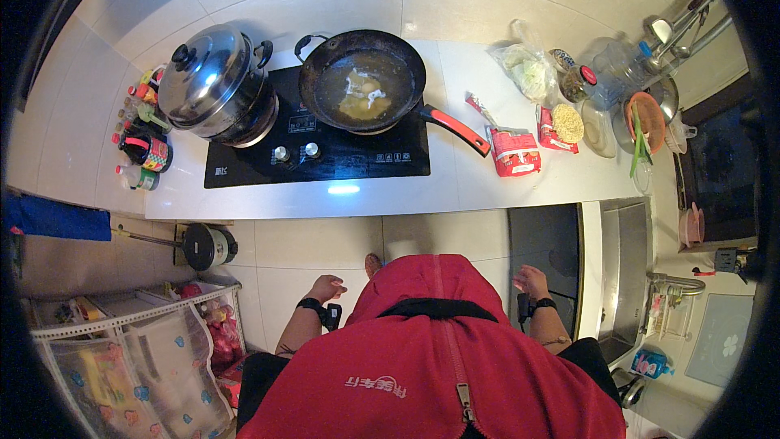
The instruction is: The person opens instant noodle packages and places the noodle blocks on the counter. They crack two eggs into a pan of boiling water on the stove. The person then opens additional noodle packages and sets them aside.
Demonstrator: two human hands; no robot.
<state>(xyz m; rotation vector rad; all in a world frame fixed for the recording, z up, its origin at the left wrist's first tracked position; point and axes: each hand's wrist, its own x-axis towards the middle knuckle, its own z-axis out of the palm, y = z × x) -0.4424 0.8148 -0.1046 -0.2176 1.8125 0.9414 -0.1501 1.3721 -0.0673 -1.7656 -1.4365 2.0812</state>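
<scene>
My left hand [327, 288] hangs beside the red apron, its fingers loosely curled, holding nothing that I can see. On the other side, my right hand [531, 280] hangs likewise, with nothing visible in it. Beyond the counter edge, a black wok [317, 88] with a red and black handle stands on the cooktop [268, 169], with eggs [364, 94] in liquid inside. A lidded steel pot [210, 88] stands to its left. Right of the wok lie red packets [515, 152], a round noodle cake [567, 123] on one of them, and a clear bag of leafy vegetable [529, 73].
Sauce bottles [152, 152] line the counter's left end. At the right are a jar [574, 85], a large plastic bottle [618, 70], an orange basket [647, 119] with green onion and a steel sink [624, 262]. A shelf rack [140, 317] stands low at the left.
</scene>
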